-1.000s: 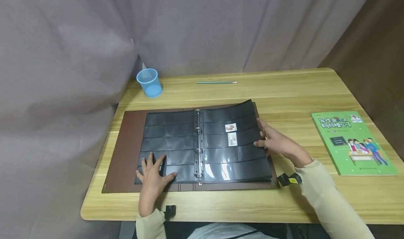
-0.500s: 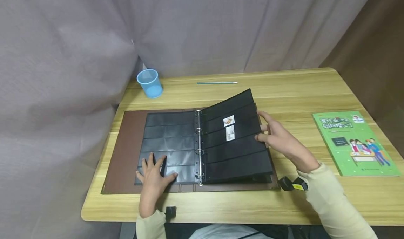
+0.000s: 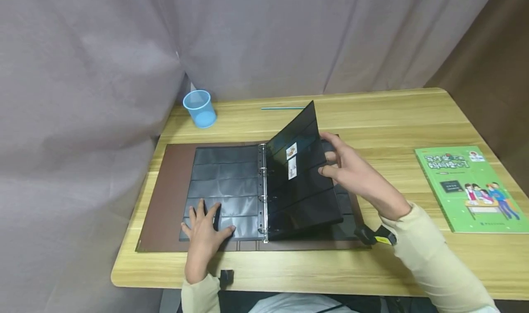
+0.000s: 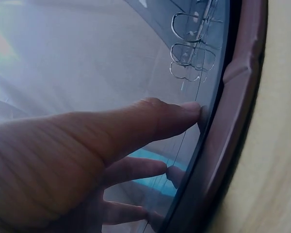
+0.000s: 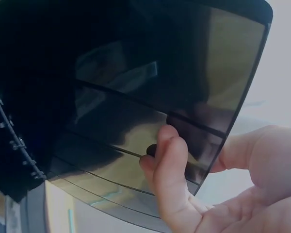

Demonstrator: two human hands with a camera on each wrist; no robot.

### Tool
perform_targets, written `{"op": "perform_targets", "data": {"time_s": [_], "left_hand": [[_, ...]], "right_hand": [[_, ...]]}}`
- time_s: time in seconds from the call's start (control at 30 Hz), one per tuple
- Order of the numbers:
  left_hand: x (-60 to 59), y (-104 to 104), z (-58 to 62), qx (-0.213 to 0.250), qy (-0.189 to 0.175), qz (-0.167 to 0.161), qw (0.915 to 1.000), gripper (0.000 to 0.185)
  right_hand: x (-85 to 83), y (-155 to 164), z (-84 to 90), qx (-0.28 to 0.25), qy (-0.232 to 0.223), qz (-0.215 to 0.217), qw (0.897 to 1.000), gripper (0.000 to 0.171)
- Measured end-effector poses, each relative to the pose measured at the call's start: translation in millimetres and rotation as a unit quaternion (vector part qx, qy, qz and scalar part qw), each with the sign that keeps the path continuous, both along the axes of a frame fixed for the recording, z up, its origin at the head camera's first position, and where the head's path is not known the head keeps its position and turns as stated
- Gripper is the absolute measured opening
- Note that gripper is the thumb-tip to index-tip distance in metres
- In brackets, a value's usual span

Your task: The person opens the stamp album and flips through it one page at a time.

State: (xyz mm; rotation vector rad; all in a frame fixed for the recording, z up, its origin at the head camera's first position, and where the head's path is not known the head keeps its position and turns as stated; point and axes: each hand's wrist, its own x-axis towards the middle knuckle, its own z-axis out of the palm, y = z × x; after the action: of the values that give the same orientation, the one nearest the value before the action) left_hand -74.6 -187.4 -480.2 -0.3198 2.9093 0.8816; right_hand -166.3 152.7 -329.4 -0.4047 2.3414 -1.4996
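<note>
A brown ring binder (image 3: 169,198) lies open on the wooden table (image 3: 372,120), filled with black pocket pages. My right hand (image 3: 336,164) pinches the outer edge of one black page (image 3: 303,184) and holds it raised steeply above the right half. Two small stamps (image 3: 291,159) sit in that page's pockets. In the right wrist view my fingers (image 5: 169,160) lie on the glossy page (image 5: 136,97). My left hand (image 3: 206,226) rests flat, fingers spread, on the lower left page (image 3: 223,184); in the left wrist view its thumb (image 4: 155,119) touches the page near the binder's edge (image 4: 233,111) and rings (image 4: 191,48).
A blue plastic cup (image 3: 199,108) stands at the back left of the table. A thin teal pencil (image 3: 283,108) lies along the back edge, partly behind the raised page. A green illustrated book (image 3: 471,187) lies at the right. Grey curtains (image 3: 264,33) hang behind and on the left.
My right hand has lifted the right-hand page from nearly flat to steeply raised, swinging it leftward about the rings. The left hand has stayed flat on the left page.
</note>
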Motion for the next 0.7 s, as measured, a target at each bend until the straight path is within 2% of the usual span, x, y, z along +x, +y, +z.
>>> {"op": "perform_targets", "data": {"time_s": [0.17,0.4,0.7], "left_hand": [[-1.0,1.2,0.5,-0.001,-0.006,0.002,1.0000,0.078],[-1.7,-0.1,1.8,0.002,-0.003,0.003,1.0000,0.077],[-0.4,0.3,3.3,0.007,0.004,0.002,1.0000,0.070]], "right_hand": [[-1.2,-5.3,10.5,-0.018,0.020,0.008,1.000,0.085],[-4.6,-18.8,23.3,-0.028,0.025,0.020,0.999,0.085],[-8.3,-38.6,29.4,-0.033,0.034,0.041,0.998,0.084]]}}
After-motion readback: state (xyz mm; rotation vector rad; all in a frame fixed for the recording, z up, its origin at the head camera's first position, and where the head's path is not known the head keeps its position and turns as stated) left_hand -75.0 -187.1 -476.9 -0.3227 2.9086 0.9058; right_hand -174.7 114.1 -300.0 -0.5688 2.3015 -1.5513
